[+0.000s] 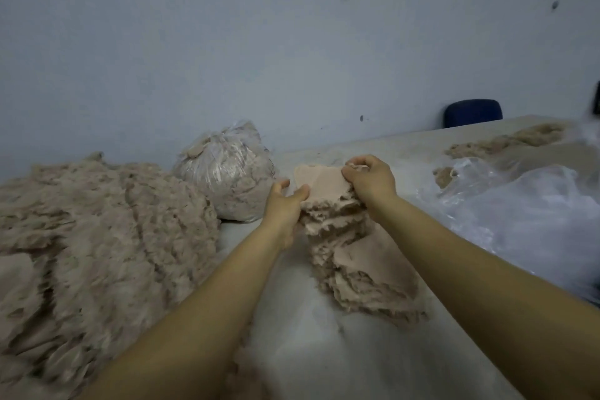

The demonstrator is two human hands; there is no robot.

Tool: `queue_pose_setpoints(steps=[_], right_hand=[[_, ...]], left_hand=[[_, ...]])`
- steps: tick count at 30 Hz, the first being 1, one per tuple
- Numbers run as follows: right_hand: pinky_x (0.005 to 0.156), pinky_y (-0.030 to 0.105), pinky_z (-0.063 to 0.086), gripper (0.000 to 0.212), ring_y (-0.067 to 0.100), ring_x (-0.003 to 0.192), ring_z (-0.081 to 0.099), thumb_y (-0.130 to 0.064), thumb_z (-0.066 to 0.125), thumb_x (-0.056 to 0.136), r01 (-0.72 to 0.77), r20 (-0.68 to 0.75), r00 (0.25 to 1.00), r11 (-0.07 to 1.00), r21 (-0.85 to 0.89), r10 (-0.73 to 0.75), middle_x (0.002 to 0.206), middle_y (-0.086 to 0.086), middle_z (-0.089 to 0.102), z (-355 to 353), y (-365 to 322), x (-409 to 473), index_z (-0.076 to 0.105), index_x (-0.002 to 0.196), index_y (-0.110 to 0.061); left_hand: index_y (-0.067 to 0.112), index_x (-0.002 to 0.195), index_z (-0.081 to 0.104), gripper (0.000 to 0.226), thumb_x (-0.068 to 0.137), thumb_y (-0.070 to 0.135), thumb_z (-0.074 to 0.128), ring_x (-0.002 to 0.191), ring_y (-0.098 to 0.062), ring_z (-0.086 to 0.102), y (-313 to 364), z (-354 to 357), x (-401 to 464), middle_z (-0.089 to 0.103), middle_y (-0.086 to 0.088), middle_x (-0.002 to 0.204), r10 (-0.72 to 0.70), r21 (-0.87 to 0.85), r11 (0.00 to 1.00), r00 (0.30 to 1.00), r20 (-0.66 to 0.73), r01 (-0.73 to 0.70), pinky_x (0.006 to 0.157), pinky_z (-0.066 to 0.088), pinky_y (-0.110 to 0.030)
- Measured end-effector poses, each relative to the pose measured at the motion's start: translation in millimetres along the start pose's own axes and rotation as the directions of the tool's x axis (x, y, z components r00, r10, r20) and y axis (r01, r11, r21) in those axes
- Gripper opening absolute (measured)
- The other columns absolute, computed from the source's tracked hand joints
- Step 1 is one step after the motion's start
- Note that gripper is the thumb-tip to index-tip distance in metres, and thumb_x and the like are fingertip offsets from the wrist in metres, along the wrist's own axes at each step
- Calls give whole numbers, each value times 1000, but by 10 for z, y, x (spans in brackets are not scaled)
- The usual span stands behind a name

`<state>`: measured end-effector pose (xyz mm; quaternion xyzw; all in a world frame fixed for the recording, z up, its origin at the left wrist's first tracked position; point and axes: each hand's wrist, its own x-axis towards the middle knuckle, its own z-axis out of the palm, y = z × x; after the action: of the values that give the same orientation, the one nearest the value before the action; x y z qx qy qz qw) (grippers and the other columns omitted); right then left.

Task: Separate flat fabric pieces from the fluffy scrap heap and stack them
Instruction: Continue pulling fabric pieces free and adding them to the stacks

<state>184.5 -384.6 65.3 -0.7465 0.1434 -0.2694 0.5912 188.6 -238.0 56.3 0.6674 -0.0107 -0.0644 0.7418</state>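
Note:
A big heap of fluffy beige scrap [97,237] covers the left of the table. In the middle a stack of flat beige-pink fabric pieces [360,263] slopes from near me toward the far side. On its far end lies a flat piece [319,180] with its smooth side up. My left hand [284,204] holds the left edge of this piece and the stack, thumb on top. My right hand [370,178] grips the piece's right edge, fingers curled over it.
A clear plastic bag stuffed with scrap [230,178] stands behind the heap. Crumpled clear plastic [519,214] spreads on the right. More fluffy scrap [506,143] lies at the far right of the grey table [308,351]. A blue chair back [472,112] stands by the wall.

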Motion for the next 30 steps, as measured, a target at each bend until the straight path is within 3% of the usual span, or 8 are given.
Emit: queue_pose_setpoints(steps=[4,8,10,14,18,22,27,30], right_hand=[[77,27,41,17,17,88,56,-20,53,94,77,37,997,925,-373,-68,113,7,62,62,200,276,64,107,-18],[105,42,33,29,24,125,46,-30,47,98,354,279,934,701,-619,-224,132,3,55,175,451,201,61,122,-26],[106,46,31,34,23,127,45,-38,43,98,426,440,885,652,-627,-156,136,-1,54,238,554,115,59,127,-30],[109,53,25,47,29,132,34,-51,26,100,437,550,832,523,-732,74,143,6,42,270,839,-41,40,142,-34],[109,61,11,53,27,139,20,-58,20,98,404,523,844,502,-765,118,152,2,28,244,869,-121,26,147,-39],[108,62,8,51,28,139,22,-59,24,97,371,496,865,564,-737,78,151,3,31,220,662,-98,32,144,-39],[112,58,10,52,31,141,20,-60,21,97,371,490,868,556,-744,77,156,3,25,183,520,-80,32,144,-42],[113,54,14,53,34,142,15,-56,18,99,336,492,857,556,-760,155,159,4,17,201,542,-72,24,148,-39]], left_hand=[[17,138,34,49,94,23,56,111,-42,55,-247,102,314,51,-23,132,-3,173,985,1000,-31,9,83,50,-45],[17,115,43,27,93,19,58,85,-28,58,-517,112,364,60,-22,115,-70,193,978,997,-34,76,79,53,-42],[18,106,45,20,92,17,59,80,-27,59,-590,118,358,61,-19,106,-75,175,981,996,-48,83,70,53,-38],[11,103,50,15,91,5,55,88,-31,62,-729,98,322,61,-21,103,-100,204,973,995,-27,103,81,53,-46],[7,107,55,16,92,7,54,85,-31,62,-803,40,315,63,-24,106,-138,140,981,990,6,136,83,52,-45],[12,115,55,26,91,21,60,94,-31,62,-655,-14,282,62,-20,115,-69,178,981,997,-35,74,85,51,-43],[27,150,16,67,94,45,49,134,-29,36,-539,-21,245,30,-5,152,-169,261,953,985,34,154,91,33,-35],[18,150,21,64,97,52,35,133,-31,40,-555,101,188,33,-11,151,-220,172,965,969,109,200,106,36,-40]])
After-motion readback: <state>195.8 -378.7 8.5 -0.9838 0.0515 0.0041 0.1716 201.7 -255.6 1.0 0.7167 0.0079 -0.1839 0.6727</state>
